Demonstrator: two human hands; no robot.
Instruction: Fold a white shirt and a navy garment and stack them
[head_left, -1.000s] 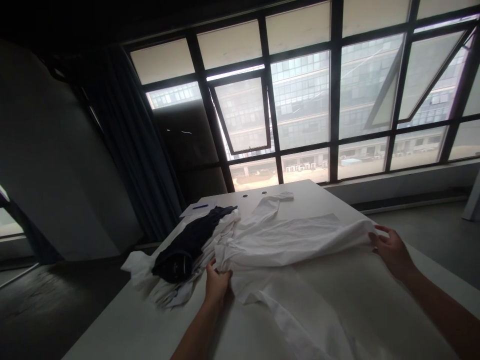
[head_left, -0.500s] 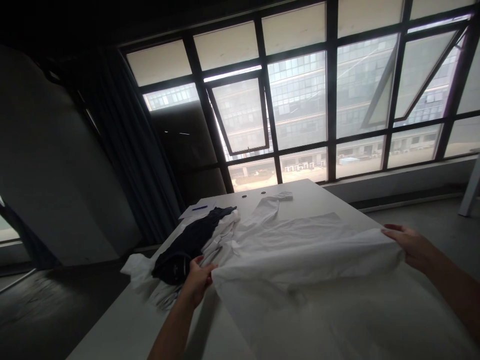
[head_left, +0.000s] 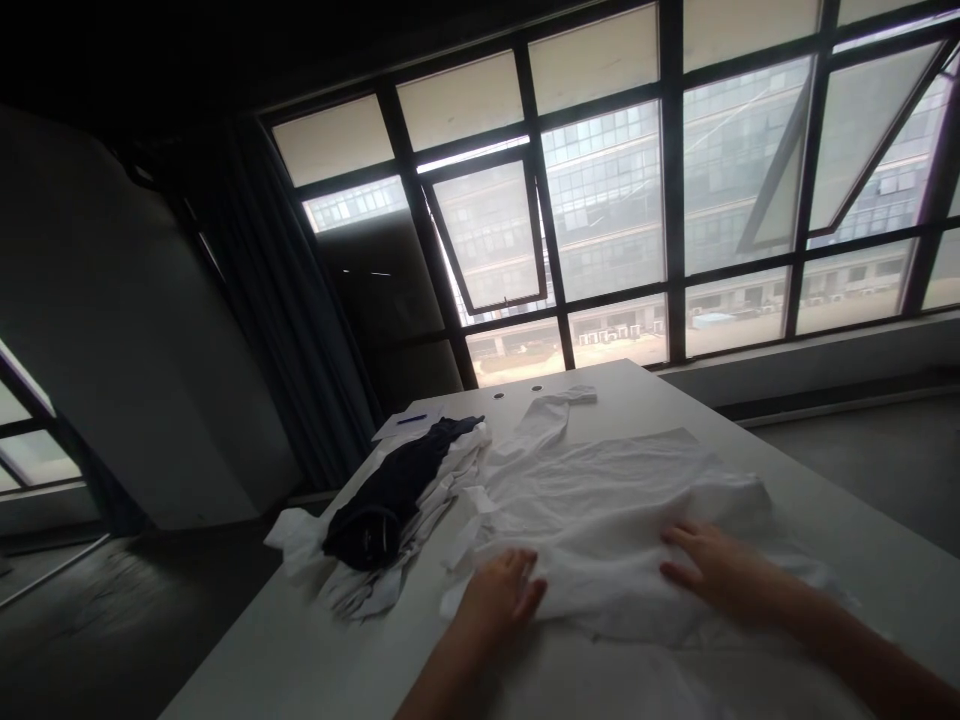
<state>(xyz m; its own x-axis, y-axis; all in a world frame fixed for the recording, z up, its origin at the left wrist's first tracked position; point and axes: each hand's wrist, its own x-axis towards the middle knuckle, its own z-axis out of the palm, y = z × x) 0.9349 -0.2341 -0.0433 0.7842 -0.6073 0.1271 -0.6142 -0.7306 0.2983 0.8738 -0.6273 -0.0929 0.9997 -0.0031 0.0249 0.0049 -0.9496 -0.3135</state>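
Observation:
A white garment [head_left: 615, 490], which looks like a shirt with one sleeve stretched toward the far end, lies spread and wrinkled on the white table. My left hand [head_left: 496, 592] is at its near left part, fingers loosely apart, with no cloth visibly gripped. Over the near right part is my right hand [head_left: 712, 570], its fingers stretched out and thumb apart. Both hands are slightly blurred, so whether they press on the fabric is hard to tell. The garment's nearest part is in dim light at the bottom of the view.
Left of the garment is a heap with a dark navy garment [head_left: 382, 495] on top of crumpled white clothes [head_left: 360, 592]. Behind it, a blue pen [head_left: 411, 419] rests on paper [head_left: 386, 430]. The white table [head_left: 247, 650] has two round cable holes near its far end, before the windows.
Both hands have let go of the garment's edge corners and moved inward, closer together. The lifted near edge has dropped onto the table. The camera view has shifted slightly left.

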